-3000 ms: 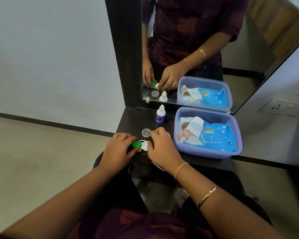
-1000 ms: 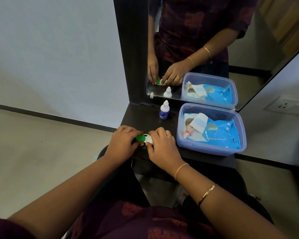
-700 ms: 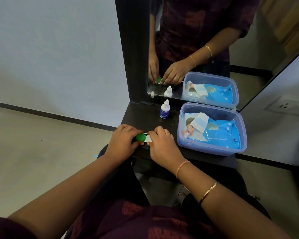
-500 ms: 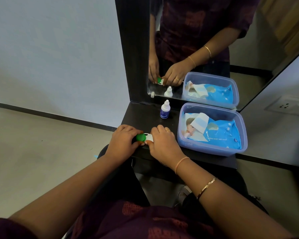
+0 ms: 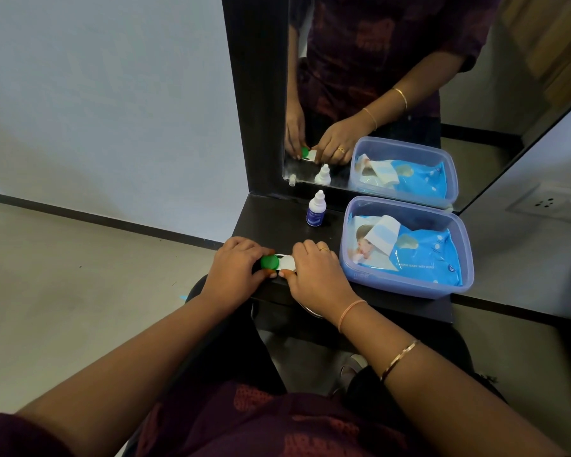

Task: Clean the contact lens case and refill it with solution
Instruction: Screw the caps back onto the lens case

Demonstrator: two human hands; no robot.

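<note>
Near the centre of the frame, a contact lens case (image 5: pixel 279 262) lies on the front edge of a dark shelf (image 5: pixel 277 222). The left hand (image 5: pixel 236 270) curls around the case's left end, thumb and fingertips closed on its green cap (image 5: pixel 269 262). The right hand (image 5: pixel 314 272) covers the right end, its fingers pinched on the white part of the case; what lies under that hand is hidden. The two thumbs nearly meet below the case.

Above the hands, toward the mirror (image 5: pixel 409 94), a small solution bottle (image 5: pixel 315 209) stands upright with its white nozzle cap on, well apart from the case. To the right of the bottle and the hands sits a translucent blue tub (image 5: pixel 406 282) holding a blue pack of wipes (image 5: pixel 416 255), its white flap folded open. The mirror fills the upper right of the frame and reflects the hands, the bottle and the tub. Grey wall takes the upper left; pale floor lies at left.
</note>
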